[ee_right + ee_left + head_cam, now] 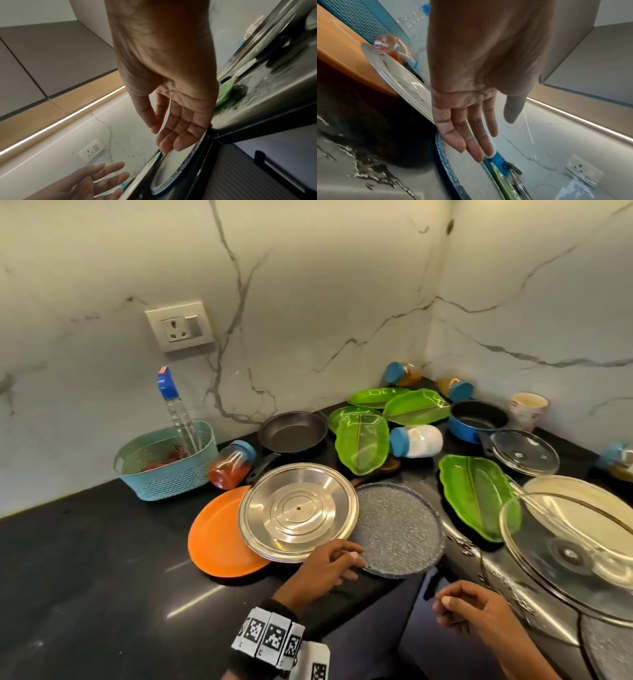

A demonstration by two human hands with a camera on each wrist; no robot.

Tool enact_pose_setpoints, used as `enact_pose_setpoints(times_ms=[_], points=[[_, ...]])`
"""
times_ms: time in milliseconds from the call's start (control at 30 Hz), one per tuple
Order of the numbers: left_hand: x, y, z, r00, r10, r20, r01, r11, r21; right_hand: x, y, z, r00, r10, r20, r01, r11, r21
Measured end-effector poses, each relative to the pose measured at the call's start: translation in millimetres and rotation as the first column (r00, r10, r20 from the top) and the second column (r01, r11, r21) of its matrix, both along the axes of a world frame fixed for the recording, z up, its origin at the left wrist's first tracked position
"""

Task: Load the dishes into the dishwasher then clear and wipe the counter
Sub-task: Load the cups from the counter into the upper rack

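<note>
Nearest, off the counter's (85,559) front edge, the right hand (476,609) is held with fingers loosely spread and nothing in them. The left hand (329,563) is seen at the near rim of the grey plate (400,529), fingers straight and close together, gripping nothing. Beside it, a steel plate (298,513) is laid overlapping an orange plate (219,539). Green leaf plates (363,443), a pan (293,431) and a blue pot (476,419) are found toward the back corner.
</note>
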State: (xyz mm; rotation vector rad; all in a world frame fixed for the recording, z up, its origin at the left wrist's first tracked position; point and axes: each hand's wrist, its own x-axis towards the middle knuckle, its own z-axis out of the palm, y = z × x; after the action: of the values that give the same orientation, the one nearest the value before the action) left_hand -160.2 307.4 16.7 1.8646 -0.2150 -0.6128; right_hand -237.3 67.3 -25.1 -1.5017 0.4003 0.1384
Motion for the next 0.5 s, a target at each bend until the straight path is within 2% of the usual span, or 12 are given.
enact_pose_setpoints(times_ms=[300, 500], points=[[24.5, 15.2, -15.2, 0.989, 0.145, -0.009, -0.145, 0.989, -0.024, 53.7, 2.0, 10.5, 0.997, 0.067, 0.028, -0.065, 0.996, -0.061], [59.6, -11.5, -10.6, 0.989, 0.144, 0.019, -0.142, 0.988, -0.063, 74.6, -30.6, 31.5, 0.997, -0.006, 0.072, 0.010, 0.999, -0.053]])
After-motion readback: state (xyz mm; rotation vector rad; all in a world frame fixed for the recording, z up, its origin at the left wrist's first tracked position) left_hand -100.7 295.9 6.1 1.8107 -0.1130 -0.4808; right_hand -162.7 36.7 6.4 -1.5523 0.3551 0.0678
